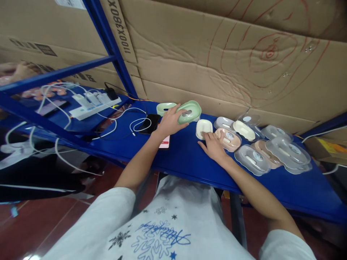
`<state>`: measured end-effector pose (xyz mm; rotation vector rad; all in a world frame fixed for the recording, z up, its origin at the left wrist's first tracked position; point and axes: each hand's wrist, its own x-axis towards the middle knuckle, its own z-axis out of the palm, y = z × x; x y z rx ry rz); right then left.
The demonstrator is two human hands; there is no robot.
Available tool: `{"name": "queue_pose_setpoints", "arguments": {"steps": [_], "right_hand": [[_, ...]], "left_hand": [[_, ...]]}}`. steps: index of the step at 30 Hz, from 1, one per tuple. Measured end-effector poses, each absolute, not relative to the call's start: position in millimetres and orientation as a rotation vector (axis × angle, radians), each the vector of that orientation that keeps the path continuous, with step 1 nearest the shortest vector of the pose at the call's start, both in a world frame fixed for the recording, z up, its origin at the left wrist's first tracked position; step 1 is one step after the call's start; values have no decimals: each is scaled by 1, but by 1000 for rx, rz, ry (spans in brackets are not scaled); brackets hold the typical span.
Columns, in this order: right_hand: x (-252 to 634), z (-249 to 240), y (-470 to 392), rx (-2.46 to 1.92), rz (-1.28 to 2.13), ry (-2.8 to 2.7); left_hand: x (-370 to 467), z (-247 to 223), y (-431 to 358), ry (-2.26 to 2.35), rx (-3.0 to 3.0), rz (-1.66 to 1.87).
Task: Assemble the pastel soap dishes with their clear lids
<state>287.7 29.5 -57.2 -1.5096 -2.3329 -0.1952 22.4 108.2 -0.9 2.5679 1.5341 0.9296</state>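
A green dish (193,108) is held up by the left hand (172,121), above the back part of the blue table (184,159). Its near side is clamped by the fingers and thumb, and the dish is tipped so that its inside can be seen. A small greyish spot is seen in it, but what it is cannot be told. By that hand, a second green dish (164,108) is partly hidden, and a dark slot can be seen in it.

A white dish (205,125) is set flat on the table, just right of the held one. Its near edge is touched by the fingertips of the right hand (214,146). Those fingers are a little bent, and the thumb is spread away from them.

Just beside the right hand, a peach dish (230,140) is covered by a clear lid with a round sticker. Farther right, grey dishes (252,160) are covered by clear lids too. A cream dish (244,130) is placed among them, and its shallow hollow can be seen.
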Motion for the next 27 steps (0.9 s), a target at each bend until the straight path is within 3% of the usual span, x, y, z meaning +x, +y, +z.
{"name": "queue_pose_setpoints", "arguments": {"steps": [9,15,27], "right_hand": [[300,-35,19,-944,-12,-2588],[292,-32,13,-879,-234,-2675],[298,-33,17,-949,-51,-2721]], "left_hand": [[24,-10,111,1316,2630,915],[33,-26,108,1053,2685,782],[40,-27,106,1083,2670,538]]}}
